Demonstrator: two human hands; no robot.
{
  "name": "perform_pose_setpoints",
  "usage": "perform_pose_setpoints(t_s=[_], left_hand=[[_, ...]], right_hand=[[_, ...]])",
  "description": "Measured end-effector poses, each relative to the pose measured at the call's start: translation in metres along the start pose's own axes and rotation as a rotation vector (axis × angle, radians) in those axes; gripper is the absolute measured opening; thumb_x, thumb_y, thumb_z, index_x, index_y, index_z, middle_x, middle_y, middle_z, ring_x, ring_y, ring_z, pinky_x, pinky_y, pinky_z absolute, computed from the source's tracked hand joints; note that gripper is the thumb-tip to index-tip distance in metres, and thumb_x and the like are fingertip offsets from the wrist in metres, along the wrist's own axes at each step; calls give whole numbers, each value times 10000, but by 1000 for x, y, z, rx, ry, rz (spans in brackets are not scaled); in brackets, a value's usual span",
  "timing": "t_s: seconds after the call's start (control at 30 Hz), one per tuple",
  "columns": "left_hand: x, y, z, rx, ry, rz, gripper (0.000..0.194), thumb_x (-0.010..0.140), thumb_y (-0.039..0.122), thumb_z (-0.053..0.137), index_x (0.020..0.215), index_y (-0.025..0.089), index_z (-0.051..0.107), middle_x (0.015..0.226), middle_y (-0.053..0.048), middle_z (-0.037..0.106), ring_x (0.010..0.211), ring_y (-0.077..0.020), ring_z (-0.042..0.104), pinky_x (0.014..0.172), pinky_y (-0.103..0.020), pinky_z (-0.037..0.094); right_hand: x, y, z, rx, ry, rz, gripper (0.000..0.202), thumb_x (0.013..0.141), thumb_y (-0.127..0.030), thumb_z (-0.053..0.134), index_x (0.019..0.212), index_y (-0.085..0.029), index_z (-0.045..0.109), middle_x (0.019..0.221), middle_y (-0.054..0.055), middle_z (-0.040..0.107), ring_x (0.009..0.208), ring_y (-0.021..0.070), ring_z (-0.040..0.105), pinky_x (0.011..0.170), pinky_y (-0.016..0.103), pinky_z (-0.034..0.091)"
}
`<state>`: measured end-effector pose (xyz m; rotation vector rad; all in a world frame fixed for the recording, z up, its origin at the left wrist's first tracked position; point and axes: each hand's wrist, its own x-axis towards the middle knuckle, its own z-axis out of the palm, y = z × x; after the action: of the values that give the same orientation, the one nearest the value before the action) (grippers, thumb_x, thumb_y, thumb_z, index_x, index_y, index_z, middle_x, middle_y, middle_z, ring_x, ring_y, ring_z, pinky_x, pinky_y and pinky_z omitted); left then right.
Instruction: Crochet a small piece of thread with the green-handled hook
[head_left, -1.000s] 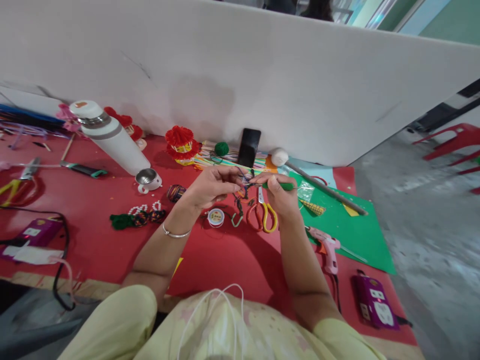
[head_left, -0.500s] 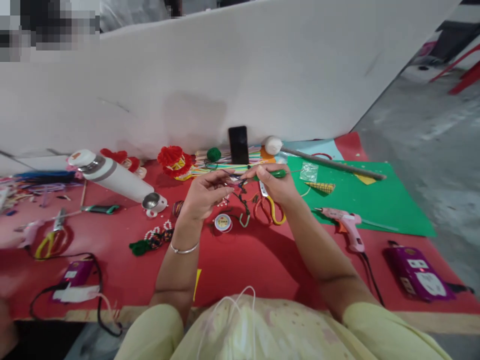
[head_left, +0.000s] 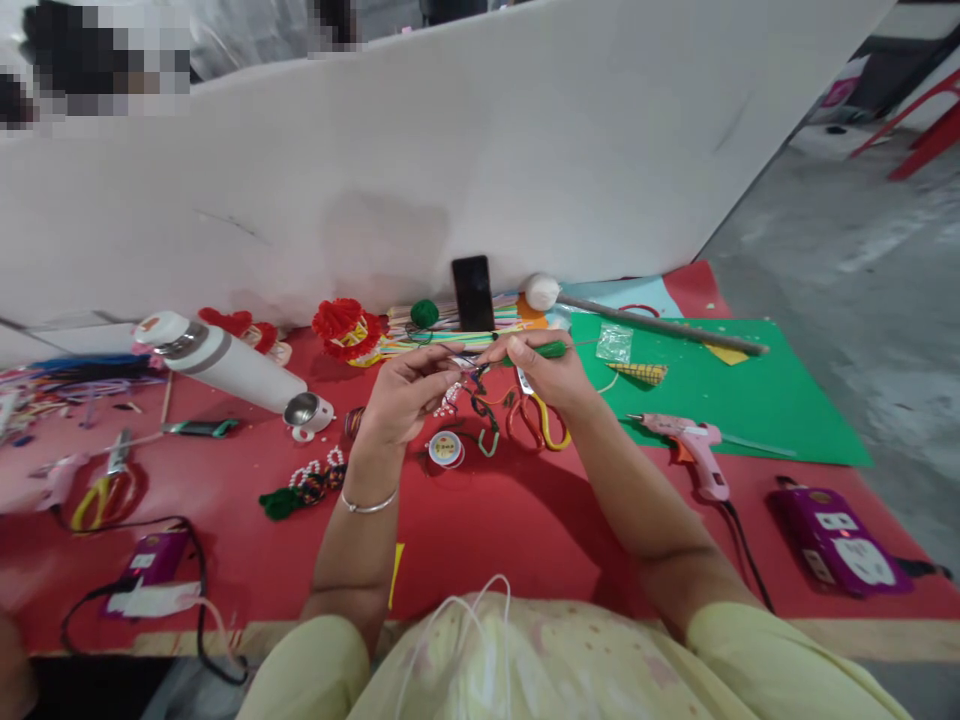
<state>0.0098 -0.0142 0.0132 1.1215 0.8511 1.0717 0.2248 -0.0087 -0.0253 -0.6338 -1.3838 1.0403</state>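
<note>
My left hand (head_left: pixel 403 396) is closed in a pinch on dark yarn, just left of the middle of the red table. My right hand (head_left: pixel 549 374) is wrapped round a green handle (head_left: pixel 553 350), with a thin shaft pointing toward the left fingers. Between the hands, dark and coloured yarn (head_left: pixel 480 385) hangs down with a small pale green hook-shaped piece (head_left: pixel 488 442) near its lower end. A round spool (head_left: pixel 445 449) lies below my left fingers. Scissors (head_left: pixel 551 420) with red and yellow handles lie beneath my right hand.
A white bottle (head_left: pixel 225 362) and metal cup (head_left: pixel 304 410) lie at left. A phone (head_left: pixel 473 292) leans on the white partition (head_left: pixel 525 140). At right are a pink glue gun (head_left: pixel 694 447), green sheet (head_left: pixel 765 400) and purple power socket (head_left: pixel 840 540). A beaded braid (head_left: pixel 307 485) lies left of my arm.
The view has shifted slightly. Both hands keep nearly the same place and grip, with small finger movements at the yarn.
</note>
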Motion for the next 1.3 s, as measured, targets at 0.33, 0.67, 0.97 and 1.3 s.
perform_pose_setpoints(t_s=[0.33, 0.67, 0.97, 1.3], left_hand=[[0, -2, -2, -7, -18, 5, 377, 642, 229, 968, 1007, 182, 886, 699, -10, 711, 408, 2, 356, 387, -183, 194], [1, -5, -3, -17, -6, 21, 365, 645, 221, 969, 998, 177, 886, 706, -21, 724, 414, 0, 356, 389, -177, 172], [1, -5, -3, -16, -16, 14, 378, 650, 224, 963, 1016, 173, 884, 696, -12, 706, 420, 0, 353, 390, -179, 166], [1, -5, -2, -12, -21, 6, 370, 659, 222, 959, 1018, 175, 883, 693, -4, 684, 428, -3, 359, 392, -179, 163]], right_hand=[[-2, 1, -1, 10, -19, -1, 264, 978, -484, 743, 857, -287, 873, 862, 2, 866, 851, 179, 814, 869, 328, 633], [-2, 8, 0, 19, 32, 21, 292, 962, -528, 747, 857, -289, 877, 841, 5, 853, 844, 193, 797, 851, 333, 629], [-2, 9, 0, 9, 22, 35, 288, 967, -525, 741, 868, -291, 876, 864, 7, 862, 863, 196, 803, 851, 336, 635], [-2, 8, 0, 11, 32, 38, 289, 954, -528, 757, 843, -284, 865, 847, 5, 857, 860, 198, 804, 852, 344, 642]])
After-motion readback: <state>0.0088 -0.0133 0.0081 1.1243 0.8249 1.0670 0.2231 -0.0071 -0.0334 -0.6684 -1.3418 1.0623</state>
